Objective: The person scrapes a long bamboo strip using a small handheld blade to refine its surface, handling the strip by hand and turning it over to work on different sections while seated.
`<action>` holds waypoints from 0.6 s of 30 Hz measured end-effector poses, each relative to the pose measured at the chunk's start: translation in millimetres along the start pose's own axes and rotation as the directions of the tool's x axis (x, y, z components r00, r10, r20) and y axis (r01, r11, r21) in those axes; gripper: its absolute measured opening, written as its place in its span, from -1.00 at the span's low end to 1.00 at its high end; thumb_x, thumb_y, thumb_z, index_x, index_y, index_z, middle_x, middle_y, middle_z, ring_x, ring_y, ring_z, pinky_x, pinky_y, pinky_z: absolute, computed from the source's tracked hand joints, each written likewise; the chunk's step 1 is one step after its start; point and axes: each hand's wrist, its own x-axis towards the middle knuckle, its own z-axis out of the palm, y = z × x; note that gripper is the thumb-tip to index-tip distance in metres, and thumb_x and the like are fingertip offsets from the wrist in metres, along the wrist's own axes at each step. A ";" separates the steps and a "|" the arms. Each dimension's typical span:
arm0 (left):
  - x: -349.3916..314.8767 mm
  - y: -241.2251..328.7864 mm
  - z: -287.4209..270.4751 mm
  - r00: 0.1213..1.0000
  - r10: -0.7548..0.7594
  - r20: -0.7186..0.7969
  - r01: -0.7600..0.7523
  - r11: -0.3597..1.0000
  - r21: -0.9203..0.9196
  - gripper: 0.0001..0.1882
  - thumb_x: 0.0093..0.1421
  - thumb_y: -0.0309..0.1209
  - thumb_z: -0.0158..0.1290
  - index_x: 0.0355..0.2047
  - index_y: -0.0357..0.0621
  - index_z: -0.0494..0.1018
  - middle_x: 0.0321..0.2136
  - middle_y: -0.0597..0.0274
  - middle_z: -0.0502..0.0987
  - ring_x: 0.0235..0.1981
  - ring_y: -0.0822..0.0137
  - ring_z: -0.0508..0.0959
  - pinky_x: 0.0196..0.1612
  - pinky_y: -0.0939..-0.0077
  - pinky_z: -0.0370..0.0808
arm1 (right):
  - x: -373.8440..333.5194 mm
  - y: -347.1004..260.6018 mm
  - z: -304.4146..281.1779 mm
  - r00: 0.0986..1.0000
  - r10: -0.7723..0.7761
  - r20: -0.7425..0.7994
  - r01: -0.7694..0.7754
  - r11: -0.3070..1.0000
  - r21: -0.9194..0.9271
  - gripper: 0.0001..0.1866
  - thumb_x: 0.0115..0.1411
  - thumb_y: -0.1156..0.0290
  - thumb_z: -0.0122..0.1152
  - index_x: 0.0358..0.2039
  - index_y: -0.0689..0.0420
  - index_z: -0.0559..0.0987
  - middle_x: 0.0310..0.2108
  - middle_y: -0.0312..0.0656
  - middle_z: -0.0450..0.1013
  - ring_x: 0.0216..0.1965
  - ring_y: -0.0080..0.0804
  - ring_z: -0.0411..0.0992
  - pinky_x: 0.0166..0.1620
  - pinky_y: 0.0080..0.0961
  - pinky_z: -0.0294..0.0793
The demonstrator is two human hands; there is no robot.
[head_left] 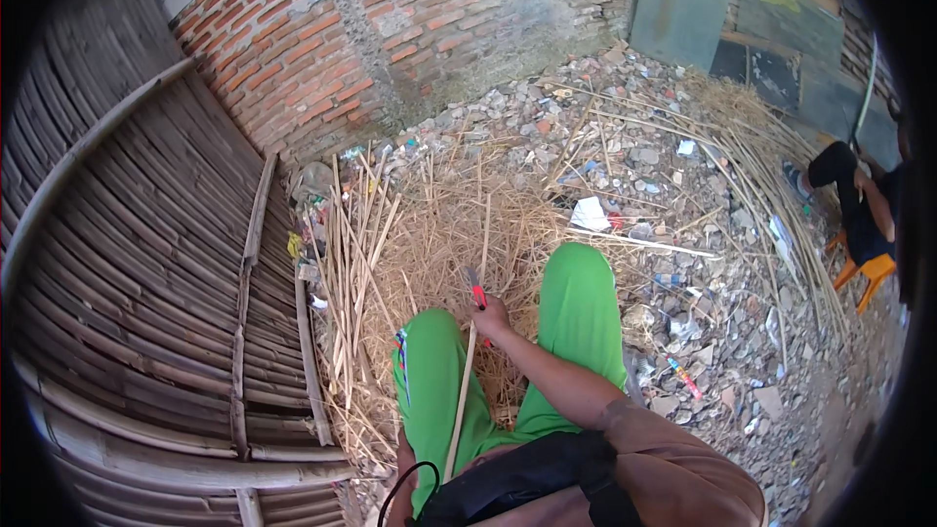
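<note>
My right hand [491,317] is closed around a red and black utility knife [476,291] between my green-trousered knees, its blade end directed away from me. A long, pale bamboo strip [460,410] passes beside this hand, running from near my waist across my left leg and out over the shavings. Whether the fingers also grip the strip is unclear. Of my left arm [405,454], only a bit of skin shows beside my left thigh; its fingers are hidden. Thin bamboo shavings [444,224] lie heaped in front of and below my hand.
Split bamboo pieces [346,283] lie left of the heap, beside a slatted bamboo wall [146,263]. Rubble and litter [683,273] cover the ground rightward, with long strips [771,195] across it. A brick wall [322,68] stands behind. Another person sits on an orange stool [863,269] at right.
</note>
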 end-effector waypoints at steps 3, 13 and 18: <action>-6.1 -1.1 -0.7 1.000 0.019 0.002 -0.019 1.000 0.008 -0.19 0.10 -0.26 0.31 0.28 -0.19 0.18 0.01 0.03 0.55 0.01 0.19 0.55 0.07 0.30 0.46 | 3.4 11.9 7.6 1.000 -0.015 0.001 0.015 0.994 0.110 -0.86 0.13 0.38 0.23 -0.40 0.19 0.54 -0.58 -0.21 0.43 -0.50 -0.42 0.41 -0.35 -0.34 0.43; -17.9 -9.8 -15.0 0.998 0.018 -0.063 -0.017 1.000 0.014 -0.24 0.13 -0.29 0.25 0.28 -0.22 0.17 -0.01 -0.05 0.54 0.01 0.21 0.55 0.04 0.34 0.47 | 5.2 21.7 18.0 0.998 -0.031 0.063 0.032 0.999 -0.019 -0.85 0.13 0.37 0.22 -0.45 0.19 0.51 -0.62 -0.24 0.38 -0.57 -0.46 0.32 -0.42 -0.35 0.37; -27.1 -28.2 -17.6 0.994 -0.025 -0.106 0.021 0.999 -0.042 -0.29 0.16 -0.34 0.19 0.27 -0.24 0.17 0.06 -0.06 0.49 0.04 0.20 0.52 0.05 0.35 0.46 | 4.1 30.0 22.7 0.999 -0.024 0.039 0.026 0.999 -0.038 -0.81 0.10 0.32 0.25 -0.45 0.19 0.52 -0.60 -0.17 0.42 -0.56 -0.39 0.38 -0.40 -0.30 0.40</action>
